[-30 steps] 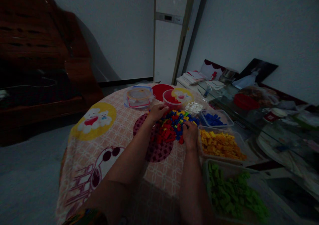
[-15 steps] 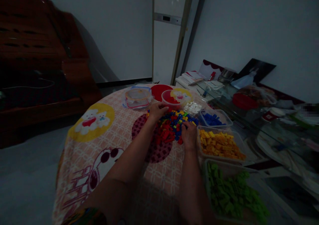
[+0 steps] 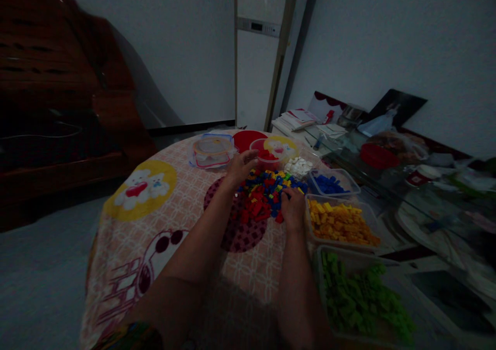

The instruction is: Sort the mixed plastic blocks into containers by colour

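A mixed pile of red, blue, yellow and green blocks [image 3: 259, 200] lies on the patterned tablecloth. My left hand [image 3: 242, 166] is raised over the pile's far left edge, fingers apart, beside a round clear tub [image 3: 265, 151] with red blocks in it. My right hand [image 3: 292, 204] rests at the pile's right side with its fingers bent together; what they hold, if anything, is too small to make out. White blocks [image 3: 298, 167] lie behind the pile. To the right are tubs of blue blocks [image 3: 329, 184], yellow blocks [image 3: 341, 222] and green blocks [image 3: 364, 296].
Stacked clear lids and containers [image 3: 212, 151] stand at the table's far left, next to a red round lid [image 3: 248, 140]. A cluttered glass side table with a paper cup [image 3: 422, 176] and a red bowl [image 3: 378, 156] runs along the right. A wooden bench [image 3: 112, 117] is at the left.
My left hand has lifted slightly toward the round tub and its fingers have spread. My right hand stays nearly in place at the pile. The view has shifted slightly.
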Tool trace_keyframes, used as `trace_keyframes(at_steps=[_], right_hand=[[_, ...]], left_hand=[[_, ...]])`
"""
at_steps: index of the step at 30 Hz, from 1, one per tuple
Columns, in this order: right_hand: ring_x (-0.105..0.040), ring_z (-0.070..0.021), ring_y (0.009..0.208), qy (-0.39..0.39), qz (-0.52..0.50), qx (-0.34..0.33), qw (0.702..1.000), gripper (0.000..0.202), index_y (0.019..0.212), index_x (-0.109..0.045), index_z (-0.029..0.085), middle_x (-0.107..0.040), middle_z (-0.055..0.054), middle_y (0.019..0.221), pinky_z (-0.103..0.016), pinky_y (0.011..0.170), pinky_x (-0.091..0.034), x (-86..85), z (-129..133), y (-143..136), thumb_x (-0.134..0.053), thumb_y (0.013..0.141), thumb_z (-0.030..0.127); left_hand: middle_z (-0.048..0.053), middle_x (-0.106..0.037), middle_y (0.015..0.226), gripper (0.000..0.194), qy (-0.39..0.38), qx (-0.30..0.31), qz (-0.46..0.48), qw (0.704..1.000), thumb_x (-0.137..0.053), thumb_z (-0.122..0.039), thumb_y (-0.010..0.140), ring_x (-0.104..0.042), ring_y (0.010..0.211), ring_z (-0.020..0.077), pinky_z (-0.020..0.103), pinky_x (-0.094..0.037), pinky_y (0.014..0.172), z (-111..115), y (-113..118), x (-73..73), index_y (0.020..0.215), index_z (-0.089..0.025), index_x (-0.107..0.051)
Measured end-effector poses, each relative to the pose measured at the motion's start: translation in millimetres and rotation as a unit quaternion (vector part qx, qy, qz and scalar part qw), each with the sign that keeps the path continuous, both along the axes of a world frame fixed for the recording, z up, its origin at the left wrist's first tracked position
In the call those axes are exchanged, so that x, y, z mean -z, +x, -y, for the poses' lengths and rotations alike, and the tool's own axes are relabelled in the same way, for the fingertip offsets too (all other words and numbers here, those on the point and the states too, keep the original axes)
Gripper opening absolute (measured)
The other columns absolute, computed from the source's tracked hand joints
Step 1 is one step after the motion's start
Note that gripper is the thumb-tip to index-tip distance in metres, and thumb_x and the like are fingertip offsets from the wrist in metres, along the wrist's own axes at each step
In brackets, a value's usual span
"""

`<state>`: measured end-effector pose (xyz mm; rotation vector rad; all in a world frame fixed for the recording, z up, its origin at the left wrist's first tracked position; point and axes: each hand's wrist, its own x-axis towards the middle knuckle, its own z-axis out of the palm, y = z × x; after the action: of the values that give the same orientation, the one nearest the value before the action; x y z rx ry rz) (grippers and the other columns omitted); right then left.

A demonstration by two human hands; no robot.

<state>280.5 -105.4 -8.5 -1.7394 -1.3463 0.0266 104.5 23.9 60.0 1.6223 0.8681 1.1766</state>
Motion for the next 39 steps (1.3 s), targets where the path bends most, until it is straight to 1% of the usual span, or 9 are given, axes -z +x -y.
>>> trace_keyframes(at_steps=[4,8,15,22,26,30,33,37,39], right_hand=[[-0.065,-0.0275,0.106,0.002,-0.013,-0.001,1.000,0.026,0.092,-0.078,0.019,-0.077,-0.013,0.103,-0.046,0.111,-0.041,-1.0,0.6,-1.9,-0.053,0.086,0.020],[-0.064,-0.0274,0.106,0.004,-0.010,0.003,1.000,0.025,0.092,-0.078,0.020,-0.077,-0.012,0.103,-0.046,0.110,-0.041,0.0,0.4,-2.1,-0.054,0.086,0.021],[-0.065,-0.0267,0.102,-0.004,0.001,-0.002,1.000,0.024,0.092,-0.078,0.019,-0.077,-0.012,0.100,-0.044,0.108,-0.043,0.8,-1.4,0.1,-0.054,0.086,0.019],[-0.064,-0.0260,0.105,-0.004,0.007,-0.002,1.000,0.026,0.093,-0.078,0.018,-0.077,-0.012,0.102,-0.043,0.111,-0.041,-2.4,1.1,-2.2,-0.053,0.087,0.019],[-0.065,-0.0253,0.102,0.004,0.008,0.005,1.000,0.025,0.091,-0.078,0.019,-0.077,-0.011,0.100,-0.042,0.112,-0.040,-4.1,1.6,-3.7,-0.054,0.086,0.017],[-0.065,-0.0249,0.102,0.008,0.009,0.001,1.000,0.024,0.090,-0.078,0.020,-0.077,-0.010,0.099,-0.042,0.111,-0.041,-3.3,0.9,-3.0,-0.054,0.086,0.017],[-0.065,-0.0249,0.100,0.005,0.009,-0.002,1.000,0.024,0.089,-0.078,0.020,-0.077,-0.010,0.097,-0.041,0.106,-0.043,-2.3,0.1,-2.0,-0.055,0.085,0.017],[-0.065,-0.0260,0.101,0.000,0.008,0.002,1.000,0.023,0.091,-0.078,0.018,-0.077,-0.012,0.099,-0.042,0.106,-0.043,-1.1,-0.8,-1.9,-0.056,0.085,0.017],[-0.065,-0.0264,0.101,0.000,0.008,0.005,1.000,0.024,0.091,-0.078,0.017,-0.077,-0.013,0.100,-0.042,0.107,-0.043,-0.5,-1.1,-2.1,-0.055,0.085,0.017]], left_hand=[[0.010,-0.078,0.101,0.042,0.011,0.013,-0.086,0.996,-0.066,-0.043,0.080,-0.072,0.089,0.0226,0.035,-0.058,0.082,9.3,-28.4,-21.4,0.109,-0.013,-0.075],[0.007,-0.078,0.089,0.032,0.099,-0.010,-0.235,0.967,-0.065,-0.036,0.078,-0.070,0.081,0.0211,0.031,-0.053,0.077,13.4,-39.8,-32.7,0.098,-0.016,-0.079],[0.003,-0.075,0.074,0.015,0.119,0.096,-0.426,0.892,-0.072,-0.028,0.069,-0.068,0.075,0.0221,0.030,-0.049,0.073,21.0,-11.0,-14.5,0.080,-0.023,-0.079],[0.009,-0.076,0.090,0.018,0.130,0.050,-0.474,0.869,-0.076,-0.023,0.068,-0.070,0.091,0.0284,0.035,-0.050,0.081,30.0,11.9,-3.1,0.085,-0.021,-0.080],[0.008,-0.077,0.089,0.015,0.128,0.057,-0.451,0.882,-0.073,-0.016,0.068,-0.070,0.091,0.0267,0.034,-0.050,0.084,26.8,10.7,-1.3,0.080,-0.021,-0.080],[0.004,-0.077,0.080,0.014,0.128,0.066,-0.429,0.892,-0.066,-0.015,0.072,-0.069,0.080,0.0194,0.028,-0.050,0.081,21.4,6.2,1.2,0.074,-0.020,-0.079],[0.002,-0.074,0.072,0.015,0.110,0.043,-0.373,0.920,-0.064,-0.014,0.072,-0.067,0.072,0.0159,0.024,-0.050,0.073,17.5,5.2,4.1,0.075,-0.018,-0.078],[-0.002,-0.066,0.056,0.016,-0.026,-0.002,-0.197,0.980,-0.061,-0.011,0.073,-0.062,0.055,0.0122,0.021,-0.049,0.059,14.5,10.2,9.2,0.079,-0.016,-0.075],[-0.003,-0.064,0.054,0.014,-0.110,-0.031,-0.090,0.989,-0.061,-0.010,0.073,-0.060,0.049,0.0110,0.021,-0.049,0.054,14.5,13.9,11.4,0.079,-0.015,-0.073]])
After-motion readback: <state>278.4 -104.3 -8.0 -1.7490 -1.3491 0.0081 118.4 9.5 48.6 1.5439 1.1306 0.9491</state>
